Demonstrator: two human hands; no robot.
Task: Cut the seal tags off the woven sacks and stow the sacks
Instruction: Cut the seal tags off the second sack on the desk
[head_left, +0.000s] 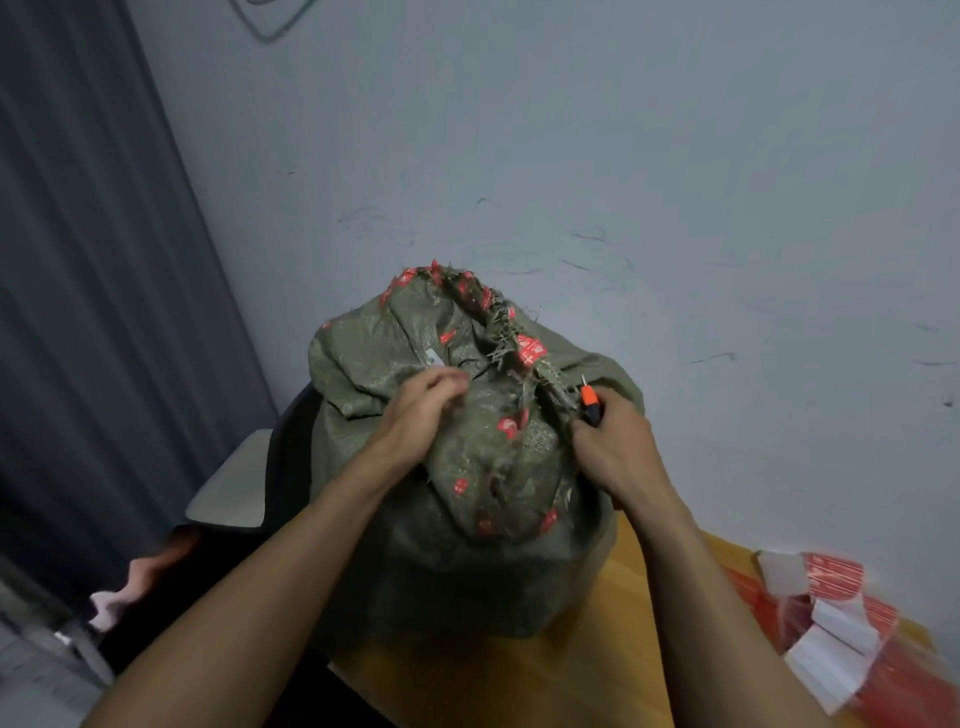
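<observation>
Nearest: wooden table (597, 670) with 1 green woven sack (467, 571), red-printed, sitting on its left end; a red bag of white packets (831, 629) is at the table's right edge. Left hand (415, 415) has its fingers curled into the sack's bunched top fabric, just below a small pale tag (431, 357). Right hand (618, 441) grips an orange-and-black cutter (589, 402), tip up, against the sack's right side near the frayed mouth. Behind: scuffed pale wall (649, 156), grey curtain (93, 260) far left.
</observation>
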